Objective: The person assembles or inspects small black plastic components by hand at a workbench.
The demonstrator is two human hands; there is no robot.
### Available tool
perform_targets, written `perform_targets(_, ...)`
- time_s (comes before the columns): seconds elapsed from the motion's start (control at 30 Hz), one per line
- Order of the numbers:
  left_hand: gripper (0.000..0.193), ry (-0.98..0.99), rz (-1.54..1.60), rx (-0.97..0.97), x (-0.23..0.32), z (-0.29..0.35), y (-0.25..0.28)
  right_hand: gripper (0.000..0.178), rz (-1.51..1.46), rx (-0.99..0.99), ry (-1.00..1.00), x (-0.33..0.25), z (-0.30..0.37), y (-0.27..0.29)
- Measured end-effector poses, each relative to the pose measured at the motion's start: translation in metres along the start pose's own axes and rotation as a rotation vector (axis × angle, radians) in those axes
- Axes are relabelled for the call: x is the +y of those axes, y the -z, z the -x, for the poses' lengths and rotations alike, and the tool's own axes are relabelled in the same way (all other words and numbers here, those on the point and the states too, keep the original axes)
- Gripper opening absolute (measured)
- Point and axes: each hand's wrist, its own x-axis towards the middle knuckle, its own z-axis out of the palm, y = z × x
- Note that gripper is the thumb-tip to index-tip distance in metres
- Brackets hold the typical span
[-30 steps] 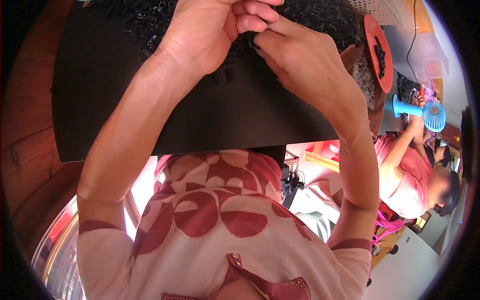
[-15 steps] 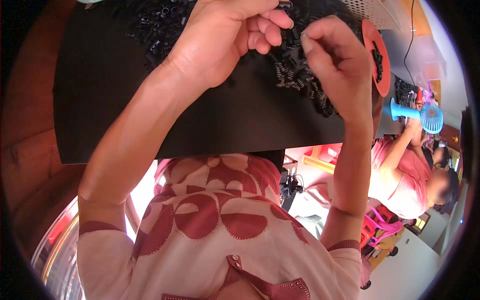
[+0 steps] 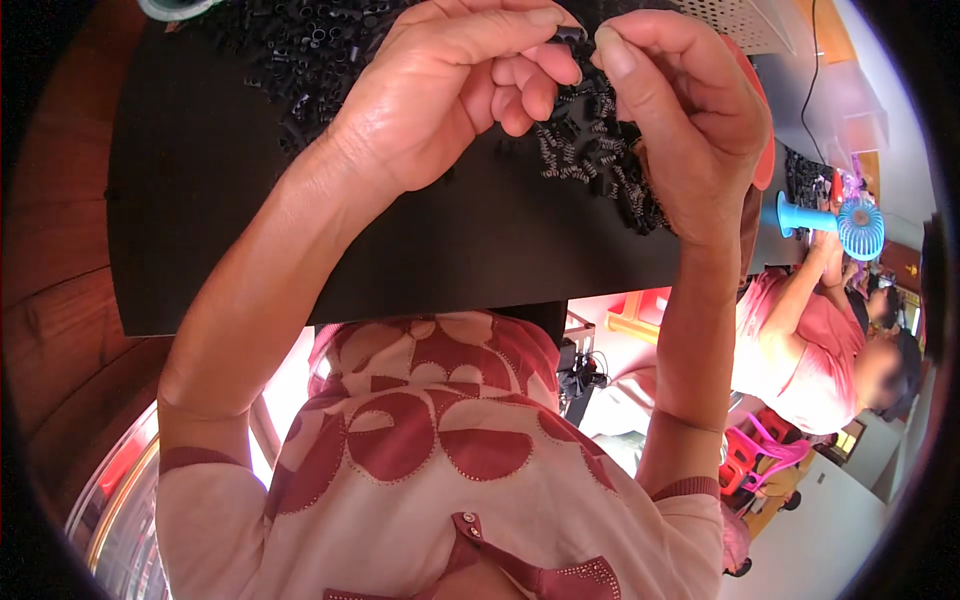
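Near the top of the view, my left hand (image 3: 440, 95) pinches a small black tube-shaped part (image 3: 569, 34) between thumb and index finger, its other fingers curled loosely below. My right hand (image 3: 695, 120) is closed in a pinch just to the right of that part. Whatever lies between its thumb and fingertip is too small to make out. Below and between the hands, a heap of small metal coil springs (image 3: 565, 155) lies on the dark table (image 3: 450, 245). Many loose black tubular parts (image 3: 310, 75) spread across the far left of the tabletop.
Partly behind my right hand is an orange-pink tray (image 3: 766, 170). A white perforated basket (image 3: 750, 22) stands at the far right, and a pale round container (image 3: 175, 10) at the far left. Beyond a blue handheld fan (image 3: 860, 228), a co-worker in pink (image 3: 790, 350) sits at the right.
My right hand has moved up to the black part in my left hand, closing the gap between the hands. The left hand has shifted only slightly, and more of the part shows.
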Motion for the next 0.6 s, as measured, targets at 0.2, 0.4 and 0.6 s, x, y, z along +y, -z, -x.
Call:
perform_targets(0.2, 0.016, 0.019, 0.097, -0.05, -0.001, 0.002, 0.001, 0.008, 0.08, 0.07, 0.064, 0.01, -0.005, -0.009)
perform_targets(0.4, 0.015, 0.073, 0.182, -0.047, -0.002, 0.002, 0.006, 0.009, 1.098, 0.084, -0.739, -0.058, -0.056, -0.078)
perform_targets(0.6, 0.016, 0.094, 0.206, -0.074, -0.003, 0.001, 0.005, 0.02, 1.293, 0.011, -0.66, -0.059, -0.051, -0.084)
